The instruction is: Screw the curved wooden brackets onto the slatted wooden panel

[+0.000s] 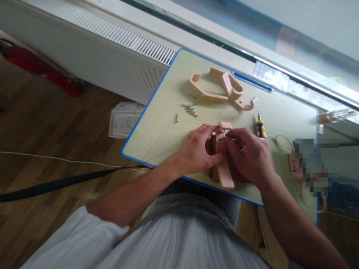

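Observation:
My left hand (193, 151) is closed around a pale pink hooked bracket (226, 175), with the thumb pressed on its flat face. The bracket lies against a dark brown block (234, 168) at the table's near edge. Opposite it, my right hand (249, 153) pinches a small dark screw (222, 139) at the upper part of the bracket. The fingertips partly hide the screw. Beyond my right hand lies a yellow and black screwdriver (260, 127). Several loose screws (190, 111) are scattered to the left.
More pink hooked brackets (209, 96) lie at the back of the table (157, 127), which has a blue rim. A power strip (295, 164) with a cord is at the right. Behind the table are a radiator (112, 33) and a window sill. A white box (125, 119) stands at the left.

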